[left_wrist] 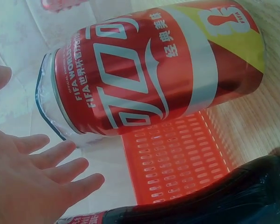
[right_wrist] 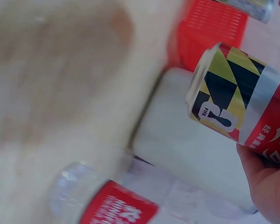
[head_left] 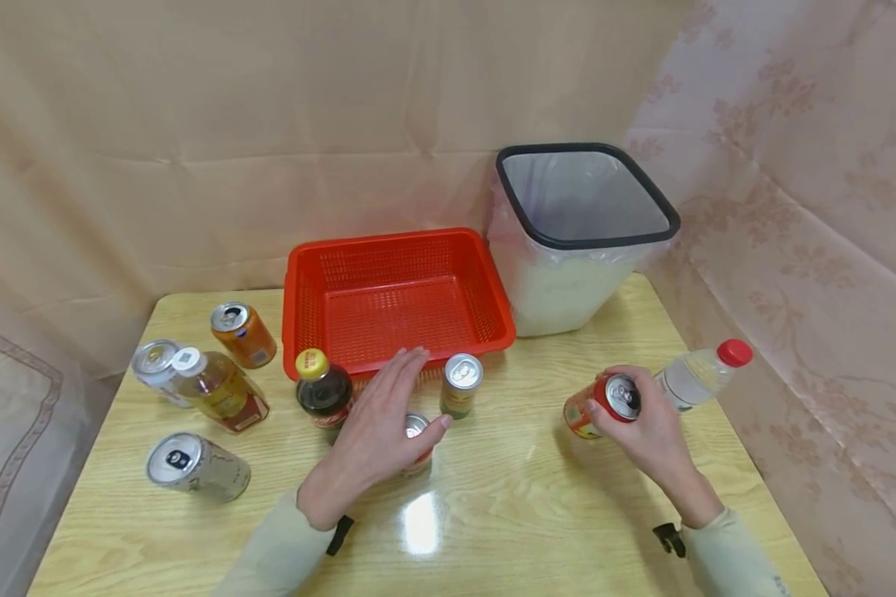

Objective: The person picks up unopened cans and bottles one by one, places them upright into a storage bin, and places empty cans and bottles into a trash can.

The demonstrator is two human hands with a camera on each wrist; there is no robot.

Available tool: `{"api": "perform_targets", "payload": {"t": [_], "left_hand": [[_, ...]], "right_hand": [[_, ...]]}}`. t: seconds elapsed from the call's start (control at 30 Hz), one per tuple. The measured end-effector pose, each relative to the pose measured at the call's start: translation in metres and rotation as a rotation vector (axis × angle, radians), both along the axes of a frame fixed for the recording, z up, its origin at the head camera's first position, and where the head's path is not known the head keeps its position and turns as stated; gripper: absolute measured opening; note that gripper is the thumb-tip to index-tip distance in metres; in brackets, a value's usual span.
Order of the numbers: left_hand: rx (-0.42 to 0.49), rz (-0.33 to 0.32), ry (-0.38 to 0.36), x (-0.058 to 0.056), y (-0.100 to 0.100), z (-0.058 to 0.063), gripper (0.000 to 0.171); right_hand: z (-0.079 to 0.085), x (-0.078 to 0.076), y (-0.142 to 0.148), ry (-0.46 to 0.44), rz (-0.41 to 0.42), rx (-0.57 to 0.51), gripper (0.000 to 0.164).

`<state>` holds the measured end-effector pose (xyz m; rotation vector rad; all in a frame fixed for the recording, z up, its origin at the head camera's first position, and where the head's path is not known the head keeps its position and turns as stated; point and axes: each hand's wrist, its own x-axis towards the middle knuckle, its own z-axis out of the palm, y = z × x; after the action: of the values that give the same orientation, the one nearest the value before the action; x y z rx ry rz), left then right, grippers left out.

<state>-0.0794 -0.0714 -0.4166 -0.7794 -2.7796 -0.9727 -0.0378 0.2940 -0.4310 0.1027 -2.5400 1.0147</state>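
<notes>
My right hand (head_left: 648, 427) grips a red cola can (head_left: 584, 412) by its upper part, with the can tilted at the right of the table. Its patterned lower end also shows in the right wrist view. My left hand (head_left: 377, 435), fingers straight, is over another red cola can (head_left: 420, 461), partly hidden below it. In the left wrist view, that can (left_wrist: 130, 70) stands apart from the fingers. Just left of this hand is a dark cola bottle (head_left: 324, 396) with a yellow cap. A small slim can (head_left: 459, 390) stands to its right.
A red basket (head_left: 399, 365) and a lined bin (head_left: 560, 286) stand at the back. At left are an orange can (head_left: 246, 336), a white can (head_left: 154, 365), a tea bottle (head_left: 227, 394) and a grey can (head_left: 205, 473). A red-capped clear bottle (head_left: 696, 375) is beside my right hand.
</notes>
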Motion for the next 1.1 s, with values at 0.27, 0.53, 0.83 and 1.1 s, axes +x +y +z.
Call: {"api": "perform_targets", "payload": {"t": [0.27,0.53,0.83,1.1], "left_hand": [[-0.007,-0.001,0.004,-0.001,-0.001,-0.001,0.082],[-0.016,0.003,0.008,0.000,-0.002,0.000,0.082],[-0.015,0.005,0.012,0.000,-0.004,-0.001,0.081],[-0.010,0.011,-0.003,0.003,-0.006,-0.002,0.083]], "right_hand": [[0.038,-0.002,-0.001,0.032,-0.023,-0.060,0.050],[0.084,-0.018,-0.002,0.217,-0.002,-0.191,0.050],[0.139,-0.045,-0.013,0.455,-0.046,-0.285,0.042],[0.172,-0.072,-0.031,0.519,-0.029,-0.364,0.038]]}}
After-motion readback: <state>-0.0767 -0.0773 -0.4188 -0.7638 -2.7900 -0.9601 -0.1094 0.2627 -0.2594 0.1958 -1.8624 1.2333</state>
